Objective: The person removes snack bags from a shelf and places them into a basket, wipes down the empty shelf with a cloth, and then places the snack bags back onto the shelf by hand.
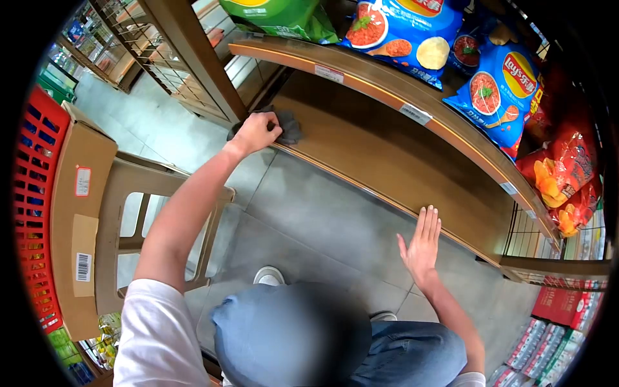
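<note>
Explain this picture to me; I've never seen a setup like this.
There is no machine here: a person works bare-handed, filmed by one camera worn on the head, looking forward and down. The left hand grips a dark grey cloth at the left end of the lower shelf. The right hand is open, its fingers by that shelf's front edge; whether they touch it is hard to tell. On the upper shelf above sit a green bag, blue bags and red bags of snacks.

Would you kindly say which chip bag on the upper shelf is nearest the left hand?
The green bag, above the left hand and its grey cloth; the blue bags and red bags sit farther right.
</note>
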`<state>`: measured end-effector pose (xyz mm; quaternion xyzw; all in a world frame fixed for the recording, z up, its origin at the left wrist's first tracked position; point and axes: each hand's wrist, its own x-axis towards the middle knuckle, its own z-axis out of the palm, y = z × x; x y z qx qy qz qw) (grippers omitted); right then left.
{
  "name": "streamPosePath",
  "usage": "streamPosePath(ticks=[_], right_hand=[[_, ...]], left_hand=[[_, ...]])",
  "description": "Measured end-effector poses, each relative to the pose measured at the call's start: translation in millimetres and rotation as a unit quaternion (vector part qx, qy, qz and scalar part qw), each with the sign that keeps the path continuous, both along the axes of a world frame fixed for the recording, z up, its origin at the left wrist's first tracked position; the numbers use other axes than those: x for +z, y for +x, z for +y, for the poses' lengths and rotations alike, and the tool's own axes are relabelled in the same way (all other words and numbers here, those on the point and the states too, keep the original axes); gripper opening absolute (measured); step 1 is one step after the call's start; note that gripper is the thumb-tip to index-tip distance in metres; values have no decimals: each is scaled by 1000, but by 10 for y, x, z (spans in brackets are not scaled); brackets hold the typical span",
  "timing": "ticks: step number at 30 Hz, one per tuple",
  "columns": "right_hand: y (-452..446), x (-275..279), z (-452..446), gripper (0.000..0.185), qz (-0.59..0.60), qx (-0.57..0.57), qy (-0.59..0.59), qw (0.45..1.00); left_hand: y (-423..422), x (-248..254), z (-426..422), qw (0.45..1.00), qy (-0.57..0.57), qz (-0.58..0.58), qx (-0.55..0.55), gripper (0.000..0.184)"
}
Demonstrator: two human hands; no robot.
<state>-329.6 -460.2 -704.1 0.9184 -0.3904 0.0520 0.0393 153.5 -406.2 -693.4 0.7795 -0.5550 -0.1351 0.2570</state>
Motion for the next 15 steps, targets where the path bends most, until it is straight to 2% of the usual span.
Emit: streamPosePath(ticks=[2,3,4,5,6,8,9,10,12,13,14,15], right_hand=[[57,118,25,91,91,-23,37,995],[68,157,-13,91,92,-15,34,995],[41,198,-88,93,148,-7,72,986],[27,250,-150,95,205,-1,110,973],[76,358,-206,95,212,7,109,971],[304,682,-351,96,276,-4,198,941],[437,803,-399,91,235,27,188,953],[610,921,-426,91,242,34,195,950],[1021,1097,-479,77,171,80,215,958],[1189,1117,-480,77,178,83,217,956],[1337,1114,-464,68,136,96,243,956],[1457,1089,-461,59,93,107,270,952]], left_hand=[[81,-124,-80,998,-11,-54,-2,18],[80,-129,-160,998,1,-64,-18,17],[87,-145,-261,996,-36,-82,-25,18],[61,-20,-397,995,-70,-66,-10,17],[20,160,-519,992,-111,-55,1,17],[-107,645,-597,987,-157,-28,5,25],[-175,844,-576,984,-177,-2,29,28],[-247,1039,-464,982,-175,20,70,30],[-410,1189,-113,936,-293,142,133,32],[-471,1062,51,892,-395,124,183,31],[-518,874,223,834,-490,105,230,29],[-556,622,423,827,-462,151,283,27]])
